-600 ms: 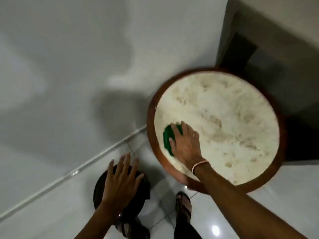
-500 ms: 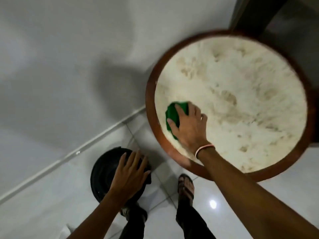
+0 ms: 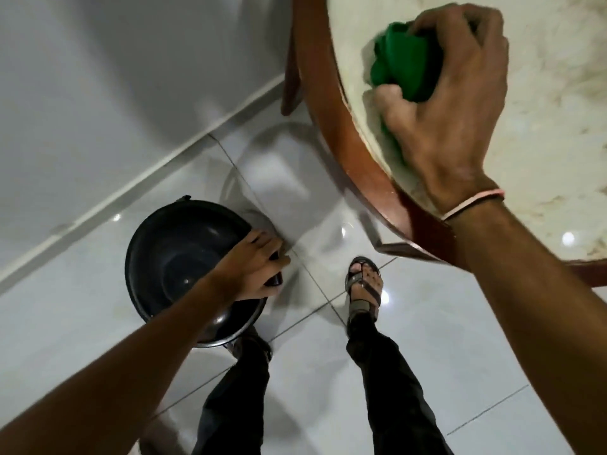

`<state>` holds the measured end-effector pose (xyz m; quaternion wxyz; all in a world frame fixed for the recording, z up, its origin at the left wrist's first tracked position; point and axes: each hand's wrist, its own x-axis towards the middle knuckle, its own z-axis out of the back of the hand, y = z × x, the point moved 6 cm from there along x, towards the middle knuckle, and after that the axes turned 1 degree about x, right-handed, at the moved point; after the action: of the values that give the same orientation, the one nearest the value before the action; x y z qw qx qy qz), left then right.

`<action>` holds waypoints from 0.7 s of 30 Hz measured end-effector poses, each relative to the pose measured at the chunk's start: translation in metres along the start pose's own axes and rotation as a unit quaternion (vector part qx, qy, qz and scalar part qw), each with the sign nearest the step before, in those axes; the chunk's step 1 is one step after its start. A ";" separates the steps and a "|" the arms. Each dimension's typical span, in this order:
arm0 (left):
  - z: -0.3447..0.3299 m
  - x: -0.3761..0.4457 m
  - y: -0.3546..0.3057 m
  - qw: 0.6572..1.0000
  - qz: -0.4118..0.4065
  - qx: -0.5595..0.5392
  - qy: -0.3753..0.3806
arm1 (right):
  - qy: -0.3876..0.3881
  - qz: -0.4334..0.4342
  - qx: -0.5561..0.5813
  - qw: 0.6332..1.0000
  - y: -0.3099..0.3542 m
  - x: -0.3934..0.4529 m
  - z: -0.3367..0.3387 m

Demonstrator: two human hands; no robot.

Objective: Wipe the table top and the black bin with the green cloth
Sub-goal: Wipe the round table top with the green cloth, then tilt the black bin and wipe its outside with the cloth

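The round table top (image 3: pixel 542 133) is pale marble with a brown wooden rim, filling the upper right. My right hand (image 3: pixel 450 103) presses down on it near the left rim, fingers closed around the bunched green cloth (image 3: pixel 405 65). The black bin (image 3: pixel 177 257) stands on the floor at lower left, open and seen from above. My left hand (image 3: pixel 253 267) grips its right-hand rim, fingers curled over the edge.
A white wall (image 3: pixel 115 77) meets the glossy tiled floor (image 3: pixel 328 372) along a skirting line behind the bin. My feet in sandals (image 3: pixel 363 285) and dark trousers stand between bin and table. A wooden table leg (image 3: pixel 290 77) drops beside the rim.
The view has tilted down and drawn closer. My left hand went from hovering open over the bin to gripping its rim. My right hand has bunched the cloth near the table's edge.
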<state>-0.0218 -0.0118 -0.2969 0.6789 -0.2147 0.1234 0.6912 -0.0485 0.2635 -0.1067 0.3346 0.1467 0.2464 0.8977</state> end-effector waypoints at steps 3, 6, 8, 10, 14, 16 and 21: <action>-0.006 -0.055 0.023 0.995 0.065 -0.050 -0.059 | -0.050 0.045 0.065 0.996 0.023 -0.014 0.019; -0.028 -0.126 0.050 0.977 0.150 -0.078 -0.126 | -0.118 0.098 0.187 0.970 0.055 -0.063 0.018; -0.041 -0.162 0.063 0.959 0.209 -0.077 -0.175 | -0.086 0.079 0.286 0.951 0.072 -0.113 -0.017; -0.048 -0.187 0.073 0.938 0.250 -0.072 -0.229 | 0.004 0.002 0.346 0.938 0.078 -0.164 -0.078; -0.065 -0.220 0.088 0.921 0.271 -0.046 -0.277 | 0.231 -0.170 0.415 0.864 0.088 -0.244 -0.233; -0.073 -0.226 0.082 0.918 0.265 -0.051 -0.292 | 0.301 -0.103 0.398 0.861 0.111 -0.268 -0.281; -0.100 -0.252 0.086 0.887 0.303 -0.106 -0.332 | 0.338 0.047 0.313 0.886 0.122 -0.291 -0.360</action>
<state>-0.0980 -0.2857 -0.2783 0.4111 0.0047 -0.1245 0.9030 -0.0534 -0.1357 -0.3701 0.1251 -0.0571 0.6059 0.7835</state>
